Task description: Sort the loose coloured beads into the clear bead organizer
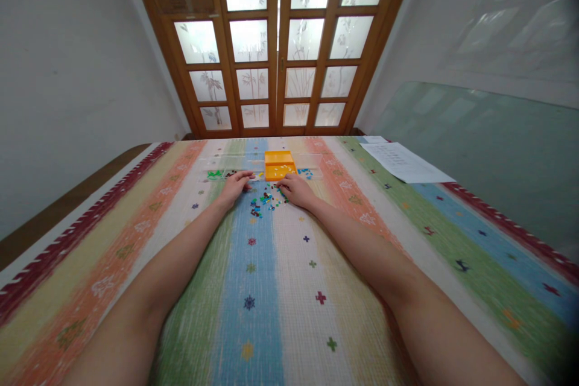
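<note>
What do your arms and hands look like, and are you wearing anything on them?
The left arm and right arm are bare, with no sleeve, watch or cable showing. The left hand and right hand wear no gloves; rings are too small to tell.

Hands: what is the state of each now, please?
Left hand: fingers bent; grip cannot be told.
Right hand: beside small pieces; grip cannot be told.

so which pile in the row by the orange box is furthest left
The green pile. It lies left of the dark pile, while the blue pile is right of the box.
</note>
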A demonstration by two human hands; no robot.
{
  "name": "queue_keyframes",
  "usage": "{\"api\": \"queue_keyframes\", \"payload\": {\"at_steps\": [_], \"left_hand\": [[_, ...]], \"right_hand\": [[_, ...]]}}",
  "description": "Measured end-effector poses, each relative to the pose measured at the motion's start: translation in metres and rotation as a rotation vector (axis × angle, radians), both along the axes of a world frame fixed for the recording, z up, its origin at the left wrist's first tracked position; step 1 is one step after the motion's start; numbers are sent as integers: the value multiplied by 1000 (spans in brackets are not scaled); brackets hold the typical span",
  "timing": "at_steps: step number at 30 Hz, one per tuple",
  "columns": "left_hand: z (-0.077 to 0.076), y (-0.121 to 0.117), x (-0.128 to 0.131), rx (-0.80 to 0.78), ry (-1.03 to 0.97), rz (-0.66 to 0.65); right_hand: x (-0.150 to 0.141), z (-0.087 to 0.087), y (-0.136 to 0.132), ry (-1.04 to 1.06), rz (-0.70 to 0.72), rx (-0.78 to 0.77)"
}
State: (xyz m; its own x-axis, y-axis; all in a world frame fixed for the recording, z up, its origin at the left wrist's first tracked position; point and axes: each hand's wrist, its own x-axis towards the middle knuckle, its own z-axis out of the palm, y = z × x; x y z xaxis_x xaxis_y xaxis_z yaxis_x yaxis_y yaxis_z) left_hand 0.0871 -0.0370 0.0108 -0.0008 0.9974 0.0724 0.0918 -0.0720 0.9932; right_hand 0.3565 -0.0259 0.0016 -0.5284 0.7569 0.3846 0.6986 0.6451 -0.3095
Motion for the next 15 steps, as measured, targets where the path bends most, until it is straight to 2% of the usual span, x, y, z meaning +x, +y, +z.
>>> {"api": "queue_keyframes", "payload": {"at_steps": [10,15], "left_hand": [[-5,-8,9,228,427,-135],[-5,-11,9,321,567,-156]], "right_hand": [[0,5,-4,-15,-2,12],[0,4,-4,-12,-11,8]]}}
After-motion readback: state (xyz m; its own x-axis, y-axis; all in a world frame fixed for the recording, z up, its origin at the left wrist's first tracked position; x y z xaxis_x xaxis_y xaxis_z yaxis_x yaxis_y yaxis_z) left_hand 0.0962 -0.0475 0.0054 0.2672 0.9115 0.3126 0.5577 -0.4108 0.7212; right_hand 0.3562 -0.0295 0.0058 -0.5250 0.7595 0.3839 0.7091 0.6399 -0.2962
